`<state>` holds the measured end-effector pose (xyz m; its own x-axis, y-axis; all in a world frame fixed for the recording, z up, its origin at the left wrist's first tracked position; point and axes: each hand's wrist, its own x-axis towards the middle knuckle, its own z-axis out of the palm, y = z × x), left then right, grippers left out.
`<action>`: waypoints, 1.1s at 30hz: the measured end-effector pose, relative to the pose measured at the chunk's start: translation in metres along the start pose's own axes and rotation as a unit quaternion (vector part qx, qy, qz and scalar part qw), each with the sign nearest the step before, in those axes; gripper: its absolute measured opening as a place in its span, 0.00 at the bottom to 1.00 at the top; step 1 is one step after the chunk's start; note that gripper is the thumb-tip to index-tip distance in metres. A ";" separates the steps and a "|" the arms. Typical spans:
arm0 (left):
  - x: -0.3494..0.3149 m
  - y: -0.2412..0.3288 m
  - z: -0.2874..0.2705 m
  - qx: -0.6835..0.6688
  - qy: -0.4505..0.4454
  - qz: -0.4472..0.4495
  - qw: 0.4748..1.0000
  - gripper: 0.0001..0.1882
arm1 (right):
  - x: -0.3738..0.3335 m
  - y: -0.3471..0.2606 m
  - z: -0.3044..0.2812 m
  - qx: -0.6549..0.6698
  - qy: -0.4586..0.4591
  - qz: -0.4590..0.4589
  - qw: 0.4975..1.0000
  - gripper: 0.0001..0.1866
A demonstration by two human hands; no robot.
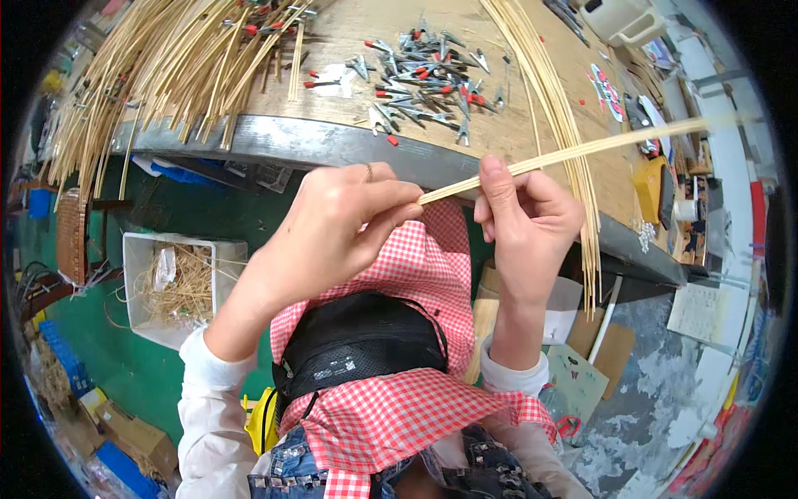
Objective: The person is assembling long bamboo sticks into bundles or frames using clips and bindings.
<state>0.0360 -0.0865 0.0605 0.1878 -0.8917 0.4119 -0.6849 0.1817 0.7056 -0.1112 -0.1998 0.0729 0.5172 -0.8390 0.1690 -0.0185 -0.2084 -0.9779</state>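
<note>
Between my hands runs a thin bundle of pale cane strips (573,152), slanting up to the right, its far end blurred. My left hand (341,220) pinches the near end between thumb and fingertips. My right hand (525,204) grips the same bundle a little farther along, thumb on top and fingers curled beneath. Both hands are in front of the bench edge, above my red checked apron (399,407). On the wooden bench (349,108) beyond them lies a pile of small metal clips (428,79), several with red tips.
Many clipped cane strips (166,66) overhang the bench at the far left. More long strips (553,100) curve over its right side. A white bin (137,291) of cane scraps stands on the green floor. A white jug (623,21) and a yellow box (648,191) sit at the right.
</note>
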 end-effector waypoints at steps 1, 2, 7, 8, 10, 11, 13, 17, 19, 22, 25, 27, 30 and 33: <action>-0.007 0.000 0.004 0.001 -0.001 -0.004 1.000 0.08 | -0.002 0.006 0.005 0.009 0.026 0.036 0.999 0.13; -0.014 0.002 0.007 0.051 0.029 -0.007 0.998 0.09 | -0.004 0.010 0.015 0.057 0.040 0.068 0.995 0.14; -0.040 -0.008 0.017 0.110 0.066 -0.043 0.991 0.12 | -0.011 0.029 0.037 0.100 0.022 0.106 0.989 0.14; -0.041 -0.009 0.014 0.113 0.097 -0.030 0.988 0.10 | -0.009 0.029 0.038 0.101 -0.019 0.100 0.990 0.13; -0.044 -0.013 0.004 0.080 0.110 -0.068 0.988 0.08 | -0.005 0.037 0.032 0.128 -0.100 0.095 0.982 0.12; -0.047 -0.016 -0.001 0.054 0.125 -0.107 0.985 0.07 | 0.001 0.039 0.031 0.128 -0.102 0.095 0.982 0.12; -0.051 -0.025 -0.008 -0.009 0.151 -0.174 0.973 0.06 | 0.020 0.044 0.026 -0.027 -0.009 0.041 0.999 0.13; -0.064 -0.038 -0.007 -0.137 0.143 -0.276 0.941 0.07 | 0.056 0.087 0.015 -0.454 0.013 -0.183 0.872 0.09; -0.067 -0.041 -0.001 -0.194 0.145 -0.305 0.921 0.07 | 0.057 0.087 0.013 -0.458 -0.024 -0.129 0.879 0.07; -0.072 -0.041 0.005 -0.179 0.137 -0.316 0.922 0.08 | 0.056 0.090 0.001 -0.506 -0.031 -0.154 0.848 0.04; -0.071 -0.041 0.010 -0.208 0.146 -0.301 0.919 0.08 | 0.050 0.085 -0.012 -0.484 -0.022 -0.144 0.863 0.03; -0.071 -0.044 0.014 -0.172 0.118 -0.272 0.939 0.08 | 0.037 0.079 -0.015 -0.421 0.011 -0.112 0.900 0.03; -0.068 -0.046 0.018 -0.176 0.095 -0.271 0.941 0.09 | 0.030 0.079 -0.018 -0.390 0.043 -0.107 0.914 0.04; -0.066 -0.043 0.023 -0.185 0.086 -0.270 0.941 0.09 | 0.032 0.086 -0.026 -0.472 0.020 -0.138 0.870 0.06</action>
<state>0.0375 -0.0449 -0.0104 0.5708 -0.8211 -0.0006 -0.1703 -0.1191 0.9782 -0.1190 -0.2575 -0.0021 0.5840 -0.7042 0.4039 -0.6029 -0.7094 -0.3651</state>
